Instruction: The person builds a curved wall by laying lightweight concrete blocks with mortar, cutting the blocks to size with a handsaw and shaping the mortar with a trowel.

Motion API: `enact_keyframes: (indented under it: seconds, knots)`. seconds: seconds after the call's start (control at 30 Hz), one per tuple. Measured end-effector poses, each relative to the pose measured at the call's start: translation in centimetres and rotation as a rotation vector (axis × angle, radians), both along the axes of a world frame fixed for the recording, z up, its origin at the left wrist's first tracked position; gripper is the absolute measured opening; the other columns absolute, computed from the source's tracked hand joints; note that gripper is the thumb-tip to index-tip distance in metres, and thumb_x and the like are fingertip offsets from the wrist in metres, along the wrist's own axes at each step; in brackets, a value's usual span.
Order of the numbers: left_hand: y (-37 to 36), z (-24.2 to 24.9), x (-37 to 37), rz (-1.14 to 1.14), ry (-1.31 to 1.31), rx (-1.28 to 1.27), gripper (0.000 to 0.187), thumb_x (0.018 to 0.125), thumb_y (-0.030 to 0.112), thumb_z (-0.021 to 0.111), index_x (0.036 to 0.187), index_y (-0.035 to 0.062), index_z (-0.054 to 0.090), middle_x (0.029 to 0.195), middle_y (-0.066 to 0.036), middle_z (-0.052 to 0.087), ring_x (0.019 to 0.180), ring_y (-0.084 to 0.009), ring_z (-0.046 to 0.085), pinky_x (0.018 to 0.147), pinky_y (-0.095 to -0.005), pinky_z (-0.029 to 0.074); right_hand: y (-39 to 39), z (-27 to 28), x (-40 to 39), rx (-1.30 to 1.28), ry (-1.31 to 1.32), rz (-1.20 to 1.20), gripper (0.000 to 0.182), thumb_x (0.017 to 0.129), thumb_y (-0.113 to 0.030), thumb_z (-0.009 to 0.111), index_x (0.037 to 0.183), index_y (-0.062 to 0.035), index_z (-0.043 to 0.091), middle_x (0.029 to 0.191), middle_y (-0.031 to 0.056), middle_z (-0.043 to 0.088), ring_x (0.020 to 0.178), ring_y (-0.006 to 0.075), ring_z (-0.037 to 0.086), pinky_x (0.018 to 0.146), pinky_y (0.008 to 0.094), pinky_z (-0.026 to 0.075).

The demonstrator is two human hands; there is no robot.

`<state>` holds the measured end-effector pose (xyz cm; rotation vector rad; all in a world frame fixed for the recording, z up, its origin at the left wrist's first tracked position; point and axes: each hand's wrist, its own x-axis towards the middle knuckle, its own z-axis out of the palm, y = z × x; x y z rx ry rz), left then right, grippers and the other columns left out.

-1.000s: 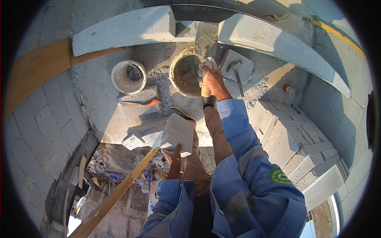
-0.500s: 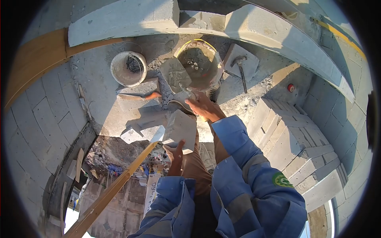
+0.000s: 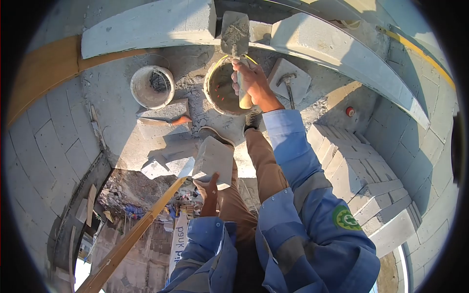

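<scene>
My right hand (image 3: 251, 85) is wrapped round the pale handle of a trowel (image 3: 235, 30), whose broad square blade carries grey mortar. The blade is over the gap between pale blocks at the top of the view. Below my right hand is a bucket (image 3: 211, 90) with mortar in it and a yellow rim. My left hand (image 3: 209, 190) grips a light grey block (image 3: 214, 161) by its lower end, in front of my legs. Part of the block's underside is hidden.
A white bucket (image 3: 152, 88) holds dark wire. A handsaw (image 3: 166, 121) lies on a block, a hammer (image 3: 288, 88) on another. Stacked blocks (image 3: 366, 176) stand right. A wooden plank (image 3: 132, 239) slants at lower left beside a drop. A red roll (image 3: 350, 111) lies on the floor.
My right hand has raised the trowel up and away from me, from beside the bucket to the block row, and its blade now carries mortar. My left hand keeps hold of the block.
</scene>
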<state>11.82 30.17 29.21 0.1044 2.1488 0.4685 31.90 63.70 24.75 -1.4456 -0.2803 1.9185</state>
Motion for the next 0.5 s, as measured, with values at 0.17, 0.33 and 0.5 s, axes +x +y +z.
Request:
enact_keyframes:
  seconds: [0.17,0.33,0.5]
  knots:
    - [1.4,0.7,0.9,0.042,-0.022,0.087,0.081,0.069,0.015,0.087,0.13,-0.0014,0.036,0.118,-0.019,0.053,0.107,-0.0268,0.055,0.095,-0.0429,0.047,-1.3,0.7,0.7,-0.015,0.017,-0.153,0.027,0.093,-0.034,0.071,0.097,-0.0096,0.061,0.067,0.004,0.057,0.047,0.0153,0.053,0.042,0.032,0.043]
    - [1.4,0.2,1.0,-0.029,-0.004,0.104,0.078,0.068,0.022,0.089,0.124,-0.0041,0.041,0.113,-0.018,0.054,0.102,-0.0257,0.055,0.091,-0.0402,0.048,-2.1,0.6,1.9,-0.01,-0.014,-0.206,0.02,0.093,-0.031,0.07,0.096,-0.0145,0.059,0.069,0.0022,0.057,0.05,0.0155,0.054,0.045,0.0323,0.044]
    - [1.9,0.2,1.1,0.141,-0.175,0.265,0.075,0.072,0.005,0.084,0.13,-0.0009,0.038,0.117,-0.017,0.058,0.1,-0.0265,0.06,0.087,-0.0384,0.052,-3.6,1.8,3.8,-0.03,-0.041,-0.057,0.024,0.094,-0.032,0.071,0.1,-0.0129,0.057,0.07,0.002,0.056,0.052,0.0147,0.054,0.047,0.0308,0.045]
